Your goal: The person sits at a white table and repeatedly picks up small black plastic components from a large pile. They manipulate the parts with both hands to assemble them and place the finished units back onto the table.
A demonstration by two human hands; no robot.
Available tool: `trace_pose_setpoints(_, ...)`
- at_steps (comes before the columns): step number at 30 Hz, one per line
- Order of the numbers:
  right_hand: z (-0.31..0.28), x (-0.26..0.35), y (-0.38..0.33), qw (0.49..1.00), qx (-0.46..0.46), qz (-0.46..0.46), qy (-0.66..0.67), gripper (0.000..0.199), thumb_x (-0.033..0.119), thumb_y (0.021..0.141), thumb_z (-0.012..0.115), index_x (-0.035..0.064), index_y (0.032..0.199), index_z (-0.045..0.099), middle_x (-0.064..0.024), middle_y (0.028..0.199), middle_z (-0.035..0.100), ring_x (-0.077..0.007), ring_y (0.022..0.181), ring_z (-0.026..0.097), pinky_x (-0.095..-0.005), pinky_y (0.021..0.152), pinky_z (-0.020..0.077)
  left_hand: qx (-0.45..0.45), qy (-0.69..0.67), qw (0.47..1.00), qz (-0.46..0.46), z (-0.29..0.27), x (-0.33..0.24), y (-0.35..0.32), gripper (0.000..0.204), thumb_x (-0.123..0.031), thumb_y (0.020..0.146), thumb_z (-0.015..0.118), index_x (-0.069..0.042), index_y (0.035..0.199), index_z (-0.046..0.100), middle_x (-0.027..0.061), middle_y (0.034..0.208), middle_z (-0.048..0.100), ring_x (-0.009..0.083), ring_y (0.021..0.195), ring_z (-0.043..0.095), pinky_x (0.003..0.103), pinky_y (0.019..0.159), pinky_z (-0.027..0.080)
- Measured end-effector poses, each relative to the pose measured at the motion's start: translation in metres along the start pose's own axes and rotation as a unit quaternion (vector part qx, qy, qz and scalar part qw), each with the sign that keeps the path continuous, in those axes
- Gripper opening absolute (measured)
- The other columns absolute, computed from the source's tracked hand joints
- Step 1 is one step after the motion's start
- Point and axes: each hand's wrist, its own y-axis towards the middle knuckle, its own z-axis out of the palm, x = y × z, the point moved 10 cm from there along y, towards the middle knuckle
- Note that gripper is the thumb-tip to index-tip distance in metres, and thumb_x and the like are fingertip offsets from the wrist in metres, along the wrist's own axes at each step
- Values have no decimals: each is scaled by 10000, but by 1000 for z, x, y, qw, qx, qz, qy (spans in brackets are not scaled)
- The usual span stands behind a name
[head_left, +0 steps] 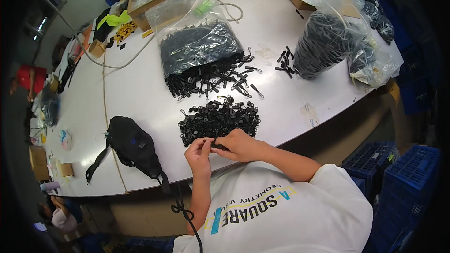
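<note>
Just beside the pile of black plastic parts (pixel 218 121), our left hand (pixel 199 152) and right hand (pixel 240 144) pinched one small black piece (pixel 216 145), apparently mid-assembly, needing fine alignment next.

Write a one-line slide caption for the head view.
Left hand and right hand pinch a small black piece beside a pile of black pieces.

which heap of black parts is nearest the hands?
The loose bagless pile on the white table, just beyond both hands. The other heaps spill from clear plastic bags further back: centre bag and right bag.
</note>
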Motion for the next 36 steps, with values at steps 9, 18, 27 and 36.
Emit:
trace_pose_setpoints(9, 14, 3, -8, 985, 82, 96, -118, 250, 250, 916, 526, 13, 881, 594, -151, 597, 617, -350, 538, 612, -447, 506, 480, 138, 384, 884, 228, 25, -40, -17, 170, 55, 787, 607, 22, 941, 670, 132, 725, 607, 218, 617, 579, 292, 572, 461)
trace_pose_setpoints(18, 33, -15, -21, 959, 187, 123, -174, 165, 161, 822, 575, 6, 865, 610, -153, 656, 651, -343, 616, 658, -436, 553, 524, 181, 433, 860, 198, 33, -24, -22, 198, 77, 750, 632, 13, 936, 656, 149, 752, 635, 286, 641, 619, 335, 586, 486)
trace_pose_setpoints(27, 28, -14, -20, 966, 107, 127, -197, 183, 211, 859, 578, 40, 797, 553, -130, 559, 595, -336, 495, 599, -448, 470, 467, 100, 446, 855, 244, 31, -46, -22, 161, 77, 758, 630, 24, 910, 625, 128, 745, 616, 242, 611, 583, 319, 580, 465)
trace_pose_setpoints(36, 17, 8, -15, 980, 70, 82, -167, 146, 164, 788, 635, 46, 772, 551, -104, 621, 609, -309, 522, 608, -412, 489, 488, 42, 22, 994, 100, 15, -20, -29, 141, 99, 749, 650, 2, 835, 595, 38, 799, 487, 118, 749, 434, 233, 660, 362)
